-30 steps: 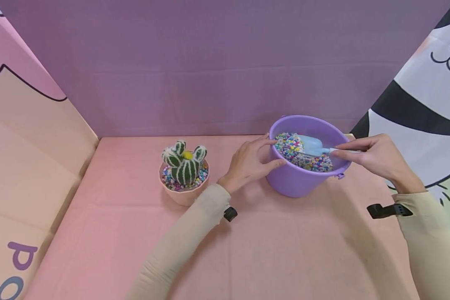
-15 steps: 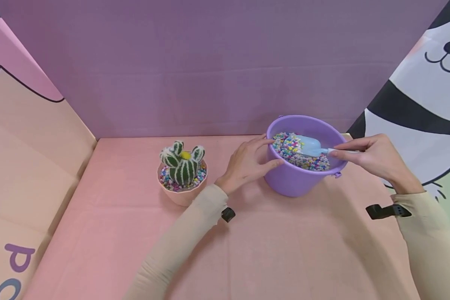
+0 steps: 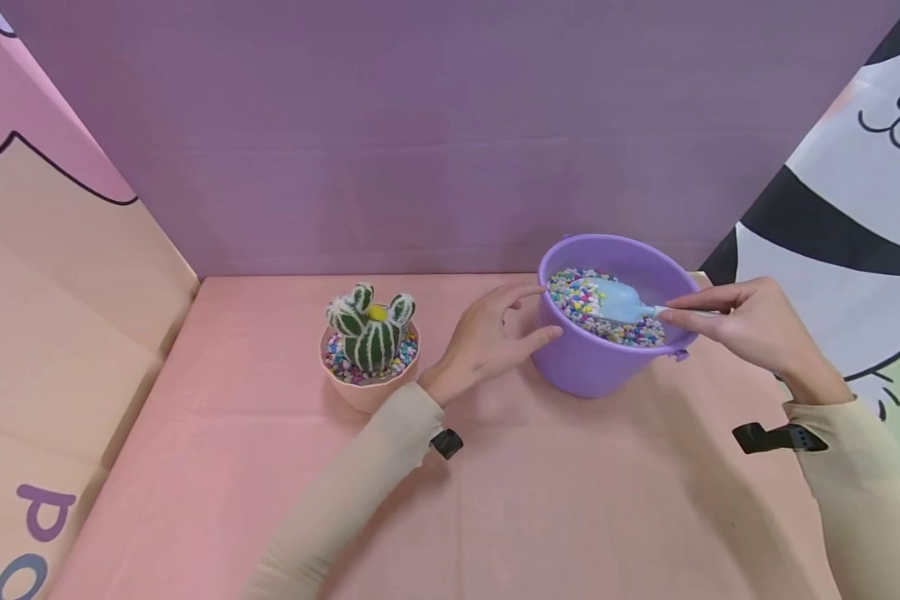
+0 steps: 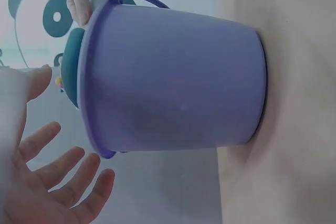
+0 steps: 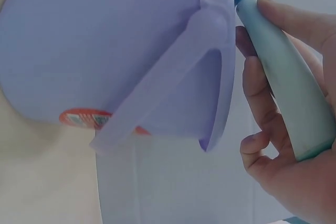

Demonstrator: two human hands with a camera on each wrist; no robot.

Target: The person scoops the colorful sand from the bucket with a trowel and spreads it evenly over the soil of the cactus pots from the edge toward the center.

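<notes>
A light blue scoop [image 3: 621, 302] carries small multicoloured pebbles [image 3: 589, 298] at the mouth of a purple bucket [image 3: 588, 371]. My right hand [image 3: 750, 321] holds the scoop by its pale handle [image 5: 291, 87], fingers and thumb around it. More pebbles fill the lower part of the bucket. Beside the bucket's left side is my left hand [image 3: 487, 337], its fingers spread and relaxed near the rim. In the left wrist view the left fingers [image 4: 76, 182] stand apart from the bucket wall, holding nothing.
Left of the left hand stands a peach pot [image 3: 360, 392] with a green and white cactus [image 3: 372, 343] in coloured pebbles. A purple backdrop [image 3: 435, 150] rises behind the pink table surface [image 3: 540, 500]. A panda-print panel [image 3: 832, 225] borders the right.
The left hand has eased off the bucket's rim, slightly left. The scoop has lifted and tilted a little in the right hand, with pebbles still in it. The bucket stays in place.
</notes>
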